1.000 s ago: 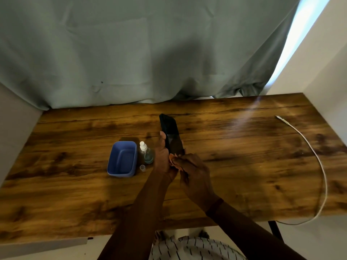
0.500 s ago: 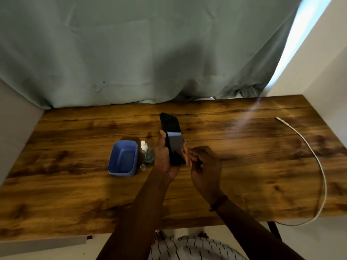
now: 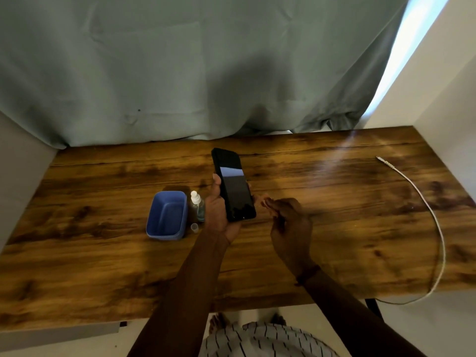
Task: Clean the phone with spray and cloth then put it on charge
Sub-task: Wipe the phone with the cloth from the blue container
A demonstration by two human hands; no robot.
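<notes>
Nearest, your clothing: a striped garment [image 3: 260, 340] shows at the bottom edge, below the counter's near rim.
Counter: your wooden counter [image 3: 103, 266] spans the view, with both forearms reaching over its near edge.
Right hand: your right hand [image 3: 289, 225] hovers over the counter's middle, just right of the phone and apart from it; its grip is curled nearly closed, fingertips pinched on a small orange-brown cloth [image 3: 265, 202], of which only a scrap shows.
Left hand: your left hand [image 3: 219, 210] has its grip wrapped around the lower half of the phone, thumb on the left edge and fingertips showing at the right edge.
Phone: your phone [image 3: 233, 184] is held above the counter, screen towards you, dark with a pale reflection across it, its top end tilted away to the far side.
Cap: a small clear cap [image 3: 194, 227] stands on the counter just left of your left wrist.
Spray bottle: the small clear spray bottle [image 3: 197, 206] stands upright between the blue tub and your left hand.
Tub: a blue tub [image 3: 167, 215] sits open just left of the bottle.
Charging cable: the white charging cable [image 3: 435, 228] curves along the counter's right side, well apart from the phone, its plug end lying at the far right, its other end running off the near edge.
Far side: a grey-green curtain [image 3: 180, 68] hangs behind the counter.
</notes>
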